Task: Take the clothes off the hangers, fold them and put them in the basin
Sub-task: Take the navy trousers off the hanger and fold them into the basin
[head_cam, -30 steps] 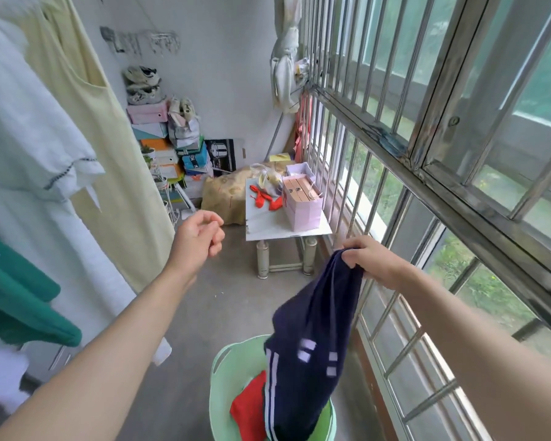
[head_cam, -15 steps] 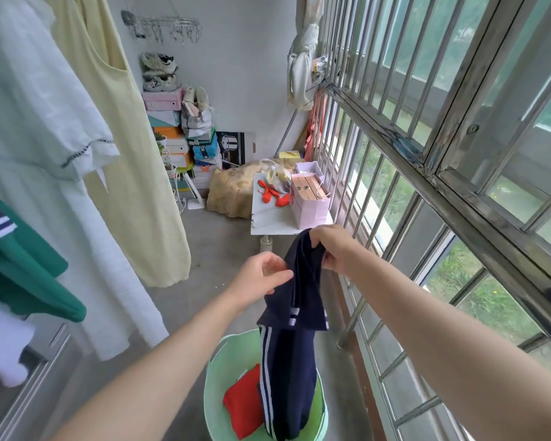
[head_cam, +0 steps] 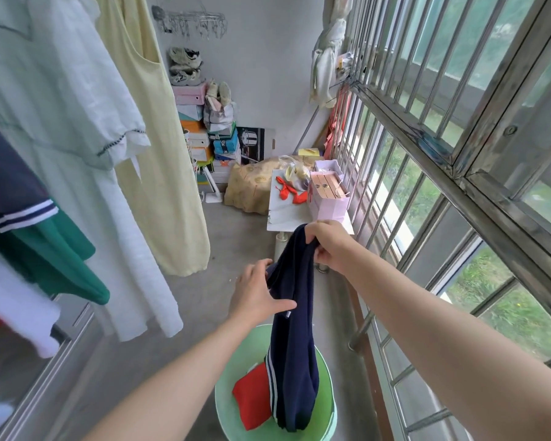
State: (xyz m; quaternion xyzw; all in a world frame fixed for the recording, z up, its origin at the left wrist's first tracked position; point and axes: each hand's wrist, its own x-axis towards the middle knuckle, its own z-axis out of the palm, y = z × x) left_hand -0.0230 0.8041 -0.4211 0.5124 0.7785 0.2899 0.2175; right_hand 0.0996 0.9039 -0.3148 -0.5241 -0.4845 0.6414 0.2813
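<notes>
On a narrow barred balcony, a person's right hand [head_cam: 328, 246] grips the top of a navy garment with white stripes [head_cam: 295, 345], while the left hand [head_cam: 258, 294] takes the cloth between thumb and fingers lower down. The garment hangs into a green basin [head_cam: 328, 405] on the concrete floor, beside a folded red garment [head_cam: 252, 396]. A white dress [head_cam: 77, 122] and a pale yellow dress [head_cam: 159, 154] hang at left; a white desk [head_cam: 283, 214] stands beyond.
</notes>
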